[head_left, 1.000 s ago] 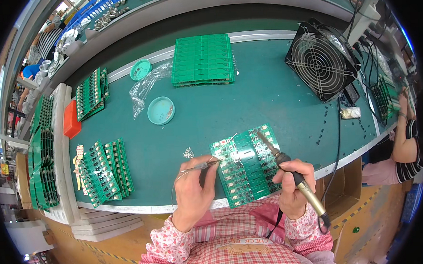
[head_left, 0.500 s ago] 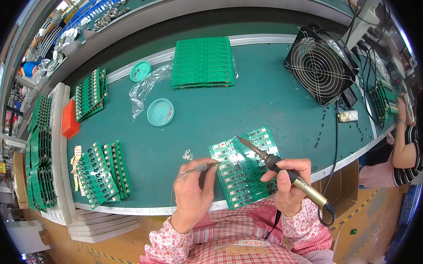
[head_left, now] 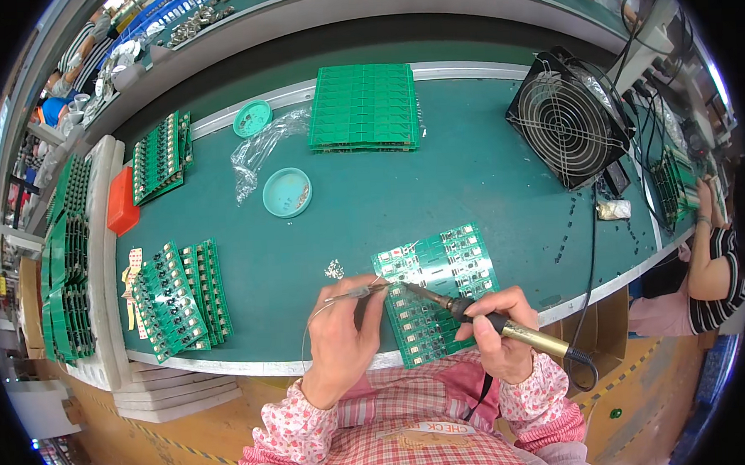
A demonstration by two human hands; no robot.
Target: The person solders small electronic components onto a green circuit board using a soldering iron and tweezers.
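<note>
While L hand [head_left: 340, 338] pinches thin tool [head_left: 354, 293] & R hand [head_left: 507, 355] soldering iron [head_left: 459, 308], teal dishes [head_left: 279, 195] (near/far) hold sm. bits [head_left: 303, 194].

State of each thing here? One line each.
Left hand, closed on slim grey pen-like tool
Right hand, closed around gold-handled soldering iron
Green rectangular circuit board, lying flat, populated
Soldering iron, slanted over board; heat unclear
Green rectangular board stack, piled flat
Clear plastic film, crumpled
Nearer round turquoise dish, open, small parts inside
Black square wire-guarded fan, spinning unclear
</note>
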